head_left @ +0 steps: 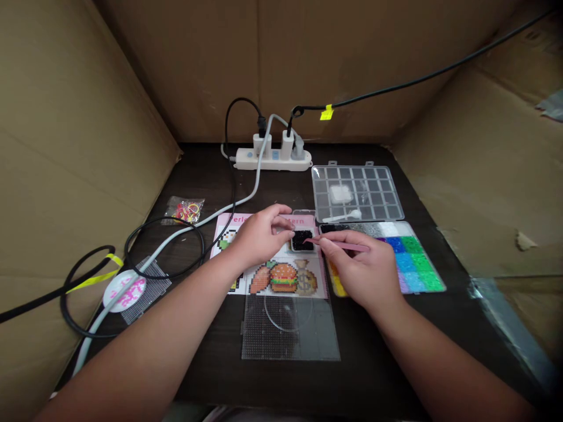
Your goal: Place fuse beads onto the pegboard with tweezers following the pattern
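Cardboard panels point(65, 146) wall in the back and sides of a dark tabletop point(373, 375), and a white power strip point(272, 158) with plugged-in cables lies near its far edge. Toward the middle of the table, a small tray of black beads point(301, 239) rests on the upper right part of a pattern sheet point(264, 282) printed with pixel-art food and a money bag. The left hand point(259, 237) sits just left of the tray, its fingers point(281, 221) loosely curved and holding nothing; whether they touch the tray is hard to tell. The right hand point(360, 269) pinches pink tweezers point(341, 245) between thumb and fingers, with the tips closed together at the tray's right side, over the black beads. A compartment tray of colored beads point(413, 258) lies just right of the pattern sheet, partly behind the right hand. Beyond it stands a clear grid organizer point(356, 193). A clear square pegboard point(285, 334) lies nearer the front edge, below the pattern sheet.
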Action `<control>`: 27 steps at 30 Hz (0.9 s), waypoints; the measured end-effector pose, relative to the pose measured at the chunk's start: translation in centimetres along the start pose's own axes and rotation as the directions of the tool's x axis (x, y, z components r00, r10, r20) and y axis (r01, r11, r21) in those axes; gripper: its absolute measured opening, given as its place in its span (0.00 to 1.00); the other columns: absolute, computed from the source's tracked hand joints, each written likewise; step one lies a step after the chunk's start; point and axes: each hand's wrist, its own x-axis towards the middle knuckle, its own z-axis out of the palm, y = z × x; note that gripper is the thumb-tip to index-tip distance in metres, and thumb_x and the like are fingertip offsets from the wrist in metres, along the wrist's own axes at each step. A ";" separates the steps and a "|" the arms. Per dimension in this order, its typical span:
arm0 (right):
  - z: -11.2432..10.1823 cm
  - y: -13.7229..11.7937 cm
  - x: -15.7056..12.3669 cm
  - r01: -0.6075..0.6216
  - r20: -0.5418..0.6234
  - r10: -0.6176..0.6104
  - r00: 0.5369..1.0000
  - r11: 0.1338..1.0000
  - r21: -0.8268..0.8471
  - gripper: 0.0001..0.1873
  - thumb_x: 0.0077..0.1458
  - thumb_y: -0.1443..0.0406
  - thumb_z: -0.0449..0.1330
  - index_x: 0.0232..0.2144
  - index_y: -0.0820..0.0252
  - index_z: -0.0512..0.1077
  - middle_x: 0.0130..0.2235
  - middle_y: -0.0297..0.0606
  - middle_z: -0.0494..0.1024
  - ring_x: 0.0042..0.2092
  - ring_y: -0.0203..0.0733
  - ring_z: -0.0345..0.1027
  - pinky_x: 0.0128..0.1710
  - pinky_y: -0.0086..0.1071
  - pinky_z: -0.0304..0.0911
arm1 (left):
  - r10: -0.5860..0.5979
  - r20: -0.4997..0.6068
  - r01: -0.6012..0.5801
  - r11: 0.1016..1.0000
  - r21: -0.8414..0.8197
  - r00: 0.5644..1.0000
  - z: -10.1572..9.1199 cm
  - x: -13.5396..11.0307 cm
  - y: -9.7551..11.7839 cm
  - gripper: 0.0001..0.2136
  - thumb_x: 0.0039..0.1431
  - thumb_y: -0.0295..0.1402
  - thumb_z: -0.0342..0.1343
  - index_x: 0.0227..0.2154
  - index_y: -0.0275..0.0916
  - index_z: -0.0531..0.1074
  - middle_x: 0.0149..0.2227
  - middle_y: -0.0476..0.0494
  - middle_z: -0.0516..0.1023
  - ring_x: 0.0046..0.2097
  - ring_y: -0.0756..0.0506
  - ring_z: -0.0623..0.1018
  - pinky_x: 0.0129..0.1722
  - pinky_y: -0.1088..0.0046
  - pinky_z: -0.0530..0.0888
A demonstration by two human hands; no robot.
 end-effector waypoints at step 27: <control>-0.4 -0.2 -0.3 -0.064 0.015 0.064 0.998 0.998 0.005 0.07 0.47 0.62 0.63 0.27 0.59 0.78 0.27 0.36 0.79 0.28 0.38 0.72 0.26 0.28 0.65 | 0.001 -0.007 0.000 1.000 0.026 1.000 0.0 0.0 -0.3 0.20 0.53 0.33 0.58 0.49 0.41 0.66 0.41 0.44 0.78 0.37 0.48 0.75 0.38 0.67 0.70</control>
